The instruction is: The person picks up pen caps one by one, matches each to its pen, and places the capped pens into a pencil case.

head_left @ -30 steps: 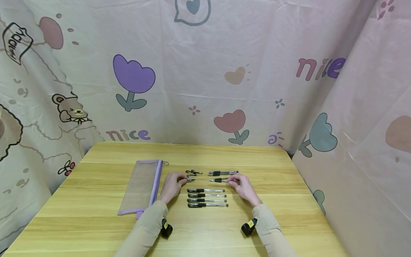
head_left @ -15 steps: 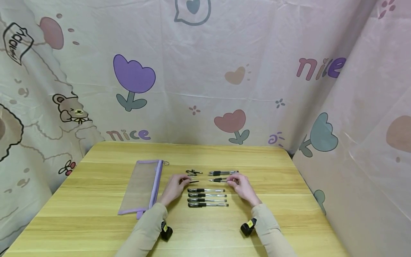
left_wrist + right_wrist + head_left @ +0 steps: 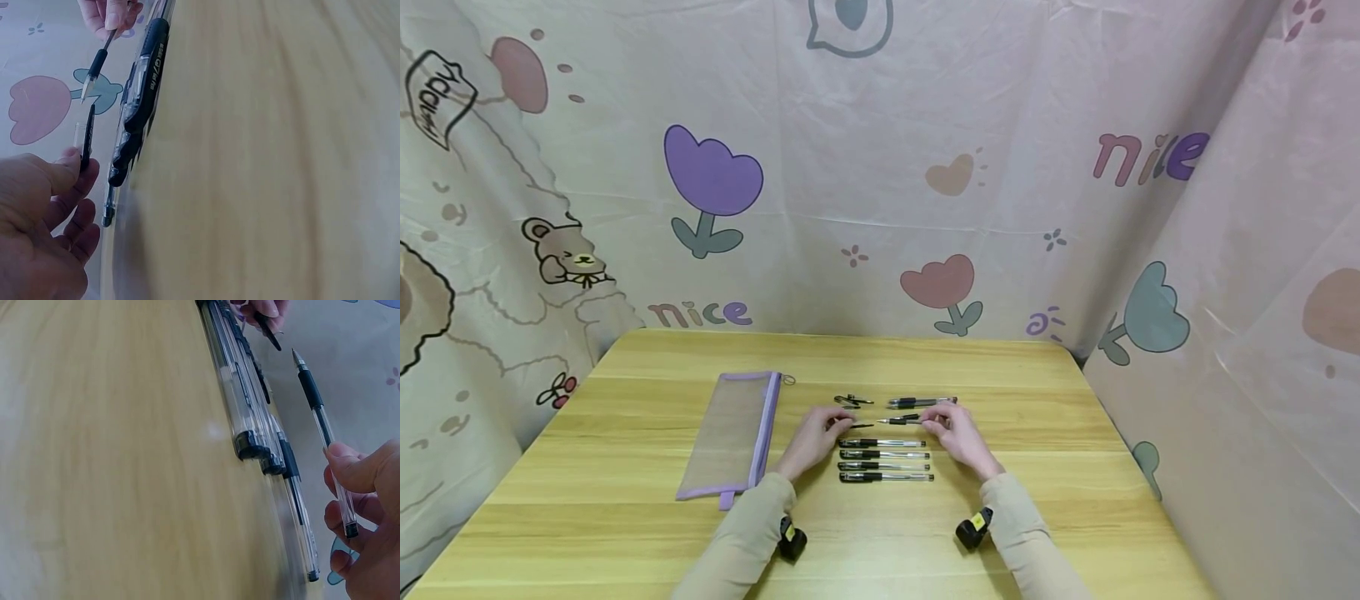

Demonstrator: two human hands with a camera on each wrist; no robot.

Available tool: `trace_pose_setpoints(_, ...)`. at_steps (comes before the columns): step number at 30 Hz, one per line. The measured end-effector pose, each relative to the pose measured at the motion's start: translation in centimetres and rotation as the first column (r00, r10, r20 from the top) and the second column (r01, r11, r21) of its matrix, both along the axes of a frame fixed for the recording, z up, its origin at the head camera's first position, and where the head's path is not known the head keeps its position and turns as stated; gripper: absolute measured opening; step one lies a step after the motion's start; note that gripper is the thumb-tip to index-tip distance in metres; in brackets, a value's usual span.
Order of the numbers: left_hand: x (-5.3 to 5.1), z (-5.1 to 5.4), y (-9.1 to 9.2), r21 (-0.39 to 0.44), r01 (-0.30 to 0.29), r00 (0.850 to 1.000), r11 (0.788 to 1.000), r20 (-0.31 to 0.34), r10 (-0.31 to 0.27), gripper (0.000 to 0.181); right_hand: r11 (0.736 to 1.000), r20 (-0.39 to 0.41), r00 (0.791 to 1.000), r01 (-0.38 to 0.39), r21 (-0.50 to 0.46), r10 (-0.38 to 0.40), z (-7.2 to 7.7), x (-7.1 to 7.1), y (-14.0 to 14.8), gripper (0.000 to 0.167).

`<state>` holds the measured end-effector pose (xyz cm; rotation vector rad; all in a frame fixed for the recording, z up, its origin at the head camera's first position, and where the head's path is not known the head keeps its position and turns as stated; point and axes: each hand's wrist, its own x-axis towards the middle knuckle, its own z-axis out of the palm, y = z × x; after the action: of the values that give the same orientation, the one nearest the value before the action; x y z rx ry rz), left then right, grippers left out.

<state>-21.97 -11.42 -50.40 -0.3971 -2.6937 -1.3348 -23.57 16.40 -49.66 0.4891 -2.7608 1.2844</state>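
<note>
Between thumb and fingers, my left hand (image 3: 811, 439) pinches a clear pen cap with a black clip (image 3: 88, 139). My right hand (image 3: 958, 438) holds an uncapped gel pen (image 3: 310, 389) by its clear barrel, with the metal tip pointing left at the cap. A small gap separates tip and cap in both wrist views. Nearer the person, several capped gel pens (image 3: 883, 455) lie in a row. Beyond my right hand lie uncapped pens (image 3: 921, 403), partly overlapping. Loose black-clipped pen caps (image 3: 853, 400) lie beyond my left hand.
A mesh pouch with purple edging and a zip (image 3: 730, 433) lies flat left of my left forearm. The wooden table (image 3: 1000, 371) ends at a printed cloth backdrop (image 3: 850, 200) behind and at the sides.
The right hand has moved left with the pen, so its tip is closer to the cap. The left hand has shifted slightly right, and the cap now shows its black clip toward the pen.
</note>
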Motion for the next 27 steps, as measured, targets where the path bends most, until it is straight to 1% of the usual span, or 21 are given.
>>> trace_pose_setpoints(6, -0.01, 0.19, 0.16, -0.003, 0.017, 1.000, 1.000, -0.020, -0.017, 0.014, 1.000, 0.007, 1.000, -0.010, -0.009, 0.010, 0.07, -0.02, -0.35, 0.010)
trace_pose_setpoints(11, 0.00, 0.33, 0.29, -0.009, 0.017, 1.000, 1.000, -0.019, -0.017, 0.014, 1.000, 0.017, 1.000, -0.006, -0.007, 0.006, 0.09, -0.13, -0.53, 0.010)
trace_pose_setpoints(18, -0.20, 0.30, 0.38, 0.001, 0.041, 0.999, 0.999, -0.016, -0.041, 0.015, 1.000, 0.001, 1.000, -0.016, -0.008, 0.016, 0.21, -0.13, -0.68, 0.010)
trace_pose_setpoints(27, -0.16, 0.13, 0.43, 0.002, 0.057, 0.998, 0.998, -0.039, -0.056, 0.015, 1.000, 0.005, 1.000, -0.018, -0.005, 0.018, 0.24, -0.09, -0.89, 0.010)
